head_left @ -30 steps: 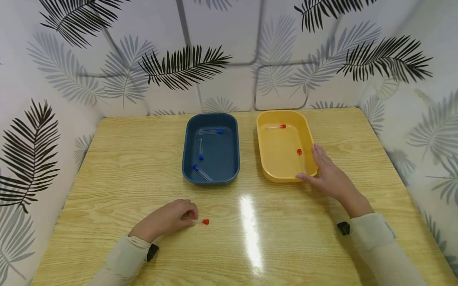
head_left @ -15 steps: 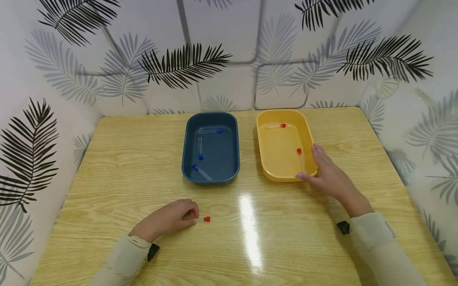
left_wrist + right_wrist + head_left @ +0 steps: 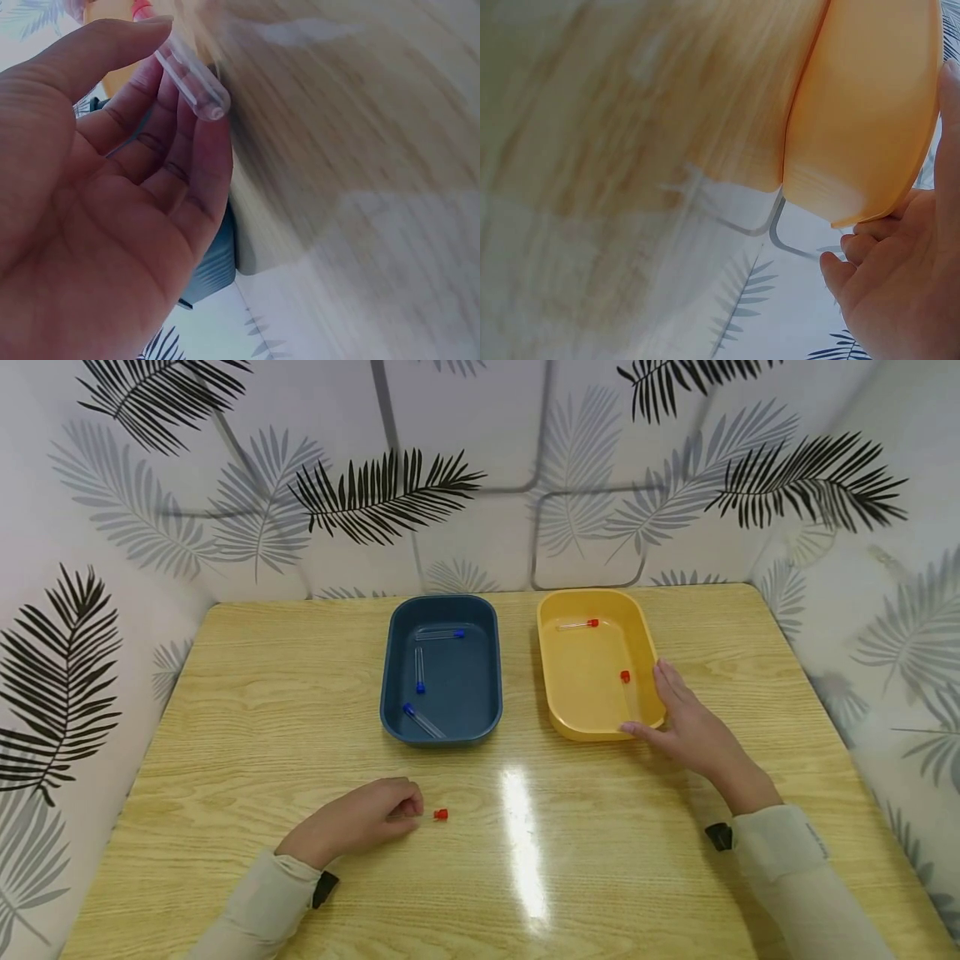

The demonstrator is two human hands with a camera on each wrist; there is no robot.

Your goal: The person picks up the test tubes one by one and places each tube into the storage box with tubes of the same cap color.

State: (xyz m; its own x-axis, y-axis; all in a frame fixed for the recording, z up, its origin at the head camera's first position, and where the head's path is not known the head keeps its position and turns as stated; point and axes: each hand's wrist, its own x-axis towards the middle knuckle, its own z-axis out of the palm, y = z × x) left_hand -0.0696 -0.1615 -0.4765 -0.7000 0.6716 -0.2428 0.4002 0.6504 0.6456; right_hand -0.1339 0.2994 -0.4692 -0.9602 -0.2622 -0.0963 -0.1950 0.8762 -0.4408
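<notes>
My left hand (image 3: pixel 360 818) pinches a clear test tube (image 3: pixel 193 86) with a red cap (image 3: pixel 441 814), low over the table in front of the blue bin. In the left wrist view the thumb lies over the tube and the fingers lie behind it, with the rounded end toward the camera. My right hand (image 3: pixel 693 731) rests against the near right corner of the yellow bin (image 3: pixel 592 732), its thumb at the front rim and its straight fingers along the right side. Two red-capped tubes (image 3: pixel 577 625) lie inside that bin.
The dark blue bin (image 3: pixel 495 693), left of the yellow one, holds three tubes with blue caps (image 3: pixel 421 687). Both bins stand toward the back of the wooden table (image 3: pixel 285 710). A leaf-patterned sheet (image 3: pixel 465 543) rises behind the table and at its sides.
My left hand has shifted slightly to the right, and the tube's red cap has moved right and a little farther from me. My right hand stays at the yellow bin.
</notes>
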